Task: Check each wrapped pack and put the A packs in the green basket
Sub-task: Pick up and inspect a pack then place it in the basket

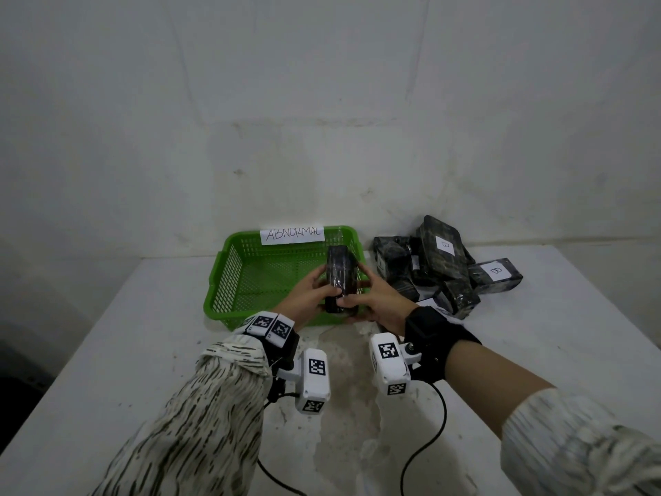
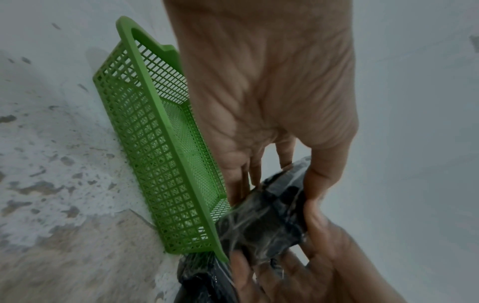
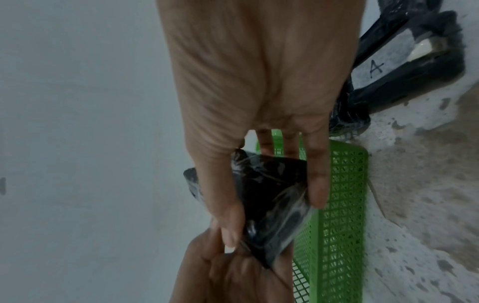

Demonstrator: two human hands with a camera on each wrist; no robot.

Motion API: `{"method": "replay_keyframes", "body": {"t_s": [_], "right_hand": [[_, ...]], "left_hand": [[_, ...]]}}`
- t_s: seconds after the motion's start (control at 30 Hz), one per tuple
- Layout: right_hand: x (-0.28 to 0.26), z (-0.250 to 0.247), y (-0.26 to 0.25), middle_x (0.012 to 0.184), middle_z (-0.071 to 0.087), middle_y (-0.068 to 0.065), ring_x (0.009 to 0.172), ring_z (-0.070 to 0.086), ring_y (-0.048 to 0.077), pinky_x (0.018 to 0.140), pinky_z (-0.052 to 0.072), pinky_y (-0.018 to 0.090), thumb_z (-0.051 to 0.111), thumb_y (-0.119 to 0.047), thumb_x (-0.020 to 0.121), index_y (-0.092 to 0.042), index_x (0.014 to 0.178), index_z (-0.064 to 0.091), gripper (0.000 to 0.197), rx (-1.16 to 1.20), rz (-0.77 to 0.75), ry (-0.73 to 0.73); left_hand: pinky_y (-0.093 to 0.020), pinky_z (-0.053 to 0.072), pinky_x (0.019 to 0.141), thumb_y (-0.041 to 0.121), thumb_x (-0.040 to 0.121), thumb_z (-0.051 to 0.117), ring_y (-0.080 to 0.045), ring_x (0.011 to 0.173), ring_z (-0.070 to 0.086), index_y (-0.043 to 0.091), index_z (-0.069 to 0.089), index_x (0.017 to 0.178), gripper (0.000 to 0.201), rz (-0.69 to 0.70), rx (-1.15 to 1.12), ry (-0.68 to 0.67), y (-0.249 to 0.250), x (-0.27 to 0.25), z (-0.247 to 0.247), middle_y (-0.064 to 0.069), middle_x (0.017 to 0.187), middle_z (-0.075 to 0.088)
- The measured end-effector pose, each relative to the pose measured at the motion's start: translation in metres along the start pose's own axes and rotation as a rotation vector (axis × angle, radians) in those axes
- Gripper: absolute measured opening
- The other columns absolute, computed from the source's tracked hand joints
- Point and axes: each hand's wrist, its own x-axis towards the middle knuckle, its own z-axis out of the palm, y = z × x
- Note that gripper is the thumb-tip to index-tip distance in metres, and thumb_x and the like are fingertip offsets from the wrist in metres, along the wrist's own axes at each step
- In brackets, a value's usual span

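A black pack wrapped in clear film [image 1: 341, 281] is held up over the front right corner of the green basket [image 1: 250, 281]. My left hand [image 1: 310, 291] grips its left side and my right hand [image 1: 372, 298] grips its right side, thumbs on the near face. No label shows on the side facing me. The left wrist view shows the pack [image 2: 267, 215] between both hands beside the basket [image 2: 155, 164]. The right wrist view shows the pack [image 3: 269, 194], my fingers curled round it, above the basket [image 3: 337, 205]. The basket holds nothing.
A pile of several wrapped packs [image 1: 436, 266] lies right of the basket, two showing B labels [image 1: 496, 271]. One pack with an A label [image 3: 376, 66] shows in the right wrist view. A paper sign reading ABNORMAL [image 1: 292, 235] hangs on the basket's far rim. The white wall stands close behind.
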Motion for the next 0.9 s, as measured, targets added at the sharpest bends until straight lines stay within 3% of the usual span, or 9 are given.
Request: {"method": "replay_keyframes", "body": {"t_s": [0.13, 0.2, 0.27, 0.33, 0.43, 0.57, 0.7, 0.8, 0.9], "right_hand": [[-0.003, -0.004, 0.0, 0.116, 0.062, 0.006, 0.111, 0.059, 0.029, 0.081, 0.052, 0.046, 0.068, -0.01, 0.086, -0.043, 0.122, 0.043, 0.055, 0.045, 0.049, 0.003], [0.0, -0.008, 0.002, 0.116, 0.061, 0.009, 0.109, 0.058, 0.029, 0.076, 0.048, 0.041, 0.064, -0.011, 0.089, -0.04, 0.125, 0.045, 0.05, 0.069, 0.046, 0.048], [0.003, -0.01, 0.003, 0.098, 0.056, 0.006, 0.096, 0.058, 0.024, 0.073, 0.043, 0.036, 0.062, -0.006, 0.089, -0.028, 0.136, 0.043, 0.055, 0.044, 0.007, 0.123], [0.005, -0.012, 0.004, 0.085, 0.053, 0.002, 0.085, 0.059, 0.018, 0.072, 0.044, 0.033, 0.062, -0.003, 0.088, -0.016, 0.14, 0.042, 0.057, -0.002, -0.035, 0.187], [0.004, -0.01, 0.002, 0.092, 0.061, 0.002, 0.081, 0.06, 0.012, 0.066, 0.046, 0.024, 0.056, -0.011, 0.095, -0.015, 0.128, 0.052, 0.034, 0.024, -0.079, 0.217], [0.004, -0.002, -0.005, 0.089, 0.055, -0.004, 0.078, 0.05, 0.014, 0.06, 0.04, 0.028, 0.045, -0.029, 0.1, -0.022, 0.1, 0.052, 0.009, 0.079, -0.041, 0.205], [0.005, 0.008, -0.008, 0.097, 0.054, 0.002, 0.09, 0.056, 0.021, 0.067, 0.049, 0.037, 0.041, -0.047, 0.098, -0.02, 0.117, 0.04, 0.033, 0.054, 0.056, 0.13], [0.005, 0.013, -0.006, 0.125, 0.058, 0.012, 0.109, 0.059, 0.039, 0.062, 0.055, 0.049, 0.032, -0.071, 0.088, -0.03, 0.132, 0.043, 0.061, 0.067, 0.197, -0.024], [0.004, 0.014, -0.005, 0.13, 0.059, 0.012, 0.108, 0.062, 0.036, 0.068, 0.056, 0.05, 0.028, -0.069, 0.09, -0.032, 0.134, 0.046, 0.06, 0.107, 0.191, -0.082]], "left_hand": [[-0.046, 0.056, 0.077, -0.014, 0.088, 0.044, -0.034, 0.11, 0.054, 0.025, 0.036, 0.141, 0.067, 0.046, -0.079, 0.017, 0.004, 0.002, -0.002, -0.024, 0.133, 0.046], [-0.043, 0.059, 0.068, -0.012, 0.09, 0.04, -0.031, 0.1, 0.059, 0.029, 0.037, 0.139, 0.064, 0.038, -0.124, 0.018, 0.005, 0.002, -0.004, -0.024, 0.121, 0.053], [-0.042, 0.059, 0.066, -0.009, 0.092, 0.038, -0.028, 0.093, 0.061, 0.027, 0.041, 0.137, 0.057, 0.015, -0.12, 0.032, 0.004, 0.004, -0.005, -0.02, 0.115, 0.057], [-0.041, 0.056, 0.066, -0.007, 0.093, 0.036, -0.025, 0.089, 0.06, 0.024, 0.041, 0.138, 0.054, -0.009, -0.076, 0.07, 0.002, 0.005, -0.004, -0.018, 0.108, 0.06], [-0.044, 0.052, 0.072, -0.008, 0.092, 0.032, -0.027, 0.087, 0.057, 0.019, 0.038, 0.137, 0.053, -0.033, -0.099, 0.111, -0.003, 0.006, -0.004, -0.017, 0.102, 0.058], [-0.058, 0.044, 0.094, 0.011, 0.098, 0.038, -0.037, 0.115, 0.052, 0.011, 0.042, 0.131, 0.032, -0.072, -0.112, 0.125, -0.007, 0.001, 0.0, -0.02, 0.128, 0.051], [-0.063, 0.041, 0.096, 0.041, 0.092, 0.046, -0.036, 0.119, 0.049, 0.006, 0.044, 0.132, 0.053, -0.042, -0.043, 0.076, -0.005, -0.004, 0.008, -0.014, 0.128, 0.052], [-0.059, 0.041, 0.098, 0.036, 0.092, 0.05, -0.033, 0.122, 0.047, 0.006, 0.043, 0.131, 0.05, -0.011, -0.065, 0.11, -0.001, -0.004, 0.011, -0.012, 0.125, 0.052], [-0.058, 0.04, 0.101, 0.03, 0.094, 0.051, -0.03, 0.126, 0.045, 0.008, 0.046, 0.127, 0.04, 0.015, -0.04, 0.138, 0.0, -0.001, 0.009, -0.009, 0.12, 0.053]]}}
